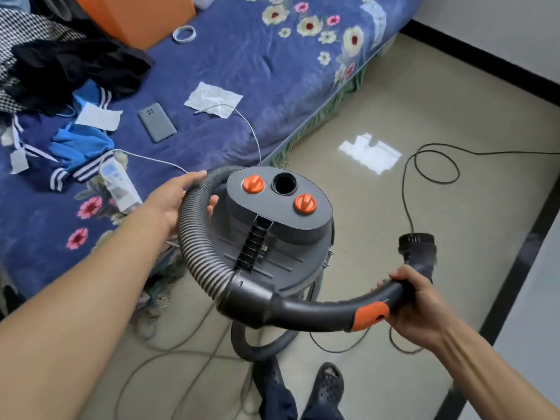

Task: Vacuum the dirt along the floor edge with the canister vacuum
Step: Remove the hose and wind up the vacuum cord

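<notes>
Beige floor [394, 122], hose [197, 237] in both hands.

The canister vacuum [272, 231] I work with is dark grey, with two orange knobs [254, 184]. Its ribbed hose [194, 237] is grey; the black handle [327, 313] has an orange patch. My bed cover [248, 71] is blue with pink and cream flowers. The floor [424, 110] is glossy beige, edged black.
</notes>
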The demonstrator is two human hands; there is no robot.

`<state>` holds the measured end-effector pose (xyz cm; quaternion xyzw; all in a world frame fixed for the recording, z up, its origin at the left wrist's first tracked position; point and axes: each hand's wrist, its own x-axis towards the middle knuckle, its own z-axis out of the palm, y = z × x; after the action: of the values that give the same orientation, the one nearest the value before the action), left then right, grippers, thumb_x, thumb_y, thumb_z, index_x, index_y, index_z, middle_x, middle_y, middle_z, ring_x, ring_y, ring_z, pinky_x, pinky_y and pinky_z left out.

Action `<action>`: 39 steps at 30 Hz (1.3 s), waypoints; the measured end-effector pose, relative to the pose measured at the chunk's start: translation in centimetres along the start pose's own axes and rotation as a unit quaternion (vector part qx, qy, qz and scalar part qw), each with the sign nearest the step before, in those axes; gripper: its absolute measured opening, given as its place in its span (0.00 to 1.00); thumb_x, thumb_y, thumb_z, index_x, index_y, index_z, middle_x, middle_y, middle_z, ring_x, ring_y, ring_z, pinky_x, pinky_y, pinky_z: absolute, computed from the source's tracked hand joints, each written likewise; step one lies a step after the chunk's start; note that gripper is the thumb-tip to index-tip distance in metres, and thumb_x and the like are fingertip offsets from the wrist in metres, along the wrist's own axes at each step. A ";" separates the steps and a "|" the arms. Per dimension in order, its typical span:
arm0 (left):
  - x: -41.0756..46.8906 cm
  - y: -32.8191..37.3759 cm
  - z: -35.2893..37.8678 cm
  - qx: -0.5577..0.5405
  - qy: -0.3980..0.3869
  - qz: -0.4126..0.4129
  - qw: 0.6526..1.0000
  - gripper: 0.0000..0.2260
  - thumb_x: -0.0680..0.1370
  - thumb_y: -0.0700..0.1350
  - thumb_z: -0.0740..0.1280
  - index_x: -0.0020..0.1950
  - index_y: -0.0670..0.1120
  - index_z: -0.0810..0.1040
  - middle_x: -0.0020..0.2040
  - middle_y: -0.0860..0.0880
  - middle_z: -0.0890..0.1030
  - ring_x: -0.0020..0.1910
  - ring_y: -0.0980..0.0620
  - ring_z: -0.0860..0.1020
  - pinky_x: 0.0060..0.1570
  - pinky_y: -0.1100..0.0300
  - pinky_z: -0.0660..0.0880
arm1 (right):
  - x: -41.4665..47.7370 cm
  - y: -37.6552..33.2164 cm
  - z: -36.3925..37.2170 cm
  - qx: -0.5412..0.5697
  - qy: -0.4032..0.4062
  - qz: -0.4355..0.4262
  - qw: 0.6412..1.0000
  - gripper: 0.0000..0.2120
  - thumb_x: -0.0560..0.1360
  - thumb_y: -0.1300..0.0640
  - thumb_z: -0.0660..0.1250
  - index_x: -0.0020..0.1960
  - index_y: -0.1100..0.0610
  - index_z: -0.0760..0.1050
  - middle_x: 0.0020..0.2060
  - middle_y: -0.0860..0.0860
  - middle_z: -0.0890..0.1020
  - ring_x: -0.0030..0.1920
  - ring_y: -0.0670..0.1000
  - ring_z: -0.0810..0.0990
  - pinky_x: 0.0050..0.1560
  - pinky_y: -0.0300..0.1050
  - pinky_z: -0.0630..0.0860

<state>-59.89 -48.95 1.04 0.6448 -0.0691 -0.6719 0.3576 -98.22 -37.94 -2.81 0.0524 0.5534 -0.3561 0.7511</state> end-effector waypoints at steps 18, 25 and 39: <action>-6.3 -19.1 -1.3 -0.201 0.203 0.093 0.954 0.04 0.75 0.35 0.65 0.44 0.40 0.71 0.31 0.44 0.74 0.22 0.50 0.72 0.22 0.62 0.72 | 1.8 3.1 -4.5 -0.004 0.080 0.010 0.997 0.07 0.77 0.58 0.64 0.41 0.55 0.70 0.27 0.50 0.76 0.28 0.48 0.78 0.30 0.39 0.78; -4.9 -24.8 1.8 -0.155 0.344 0.101 0.920 0.12 0.80 0.46 0.66 0.54 0.38 0.71 0.36 0.39 0.75 0.24 0.46 0.73 0.24 0.57 0.76 | 3.8 4.7 -3.7 0.063 0.099 0.007 0.993 0.13 0.79 0.57 0.62 0.36 0.53 0.66 0.23 0.48 0.72 0.23 0.46 0.73 0.26 0.35 0.73; 0.1 -25.7 5.1 0.004 0.382 -0.029 0.924 0.25 0.82 0.56 0.54 0.70 0.38 0.63 0.66 0.37 0.72 0.61 0.36 0.74 0.58 0.47 0.73 | 10.4 0.2 -1.8 -0.021 0.131 -0.046 0.990 0.14 0.78 0.55 0.66 0.37 0.54 0.67 0.22 0.48 0.72 0.21 0.45 0.72 0.24 0.34 0.71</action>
<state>-74.63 -31.96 -12.48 0.8560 0.0886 -0.3842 0.3343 -98.13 -41.94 -12.56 0.0570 0.6560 -0.3687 0.6561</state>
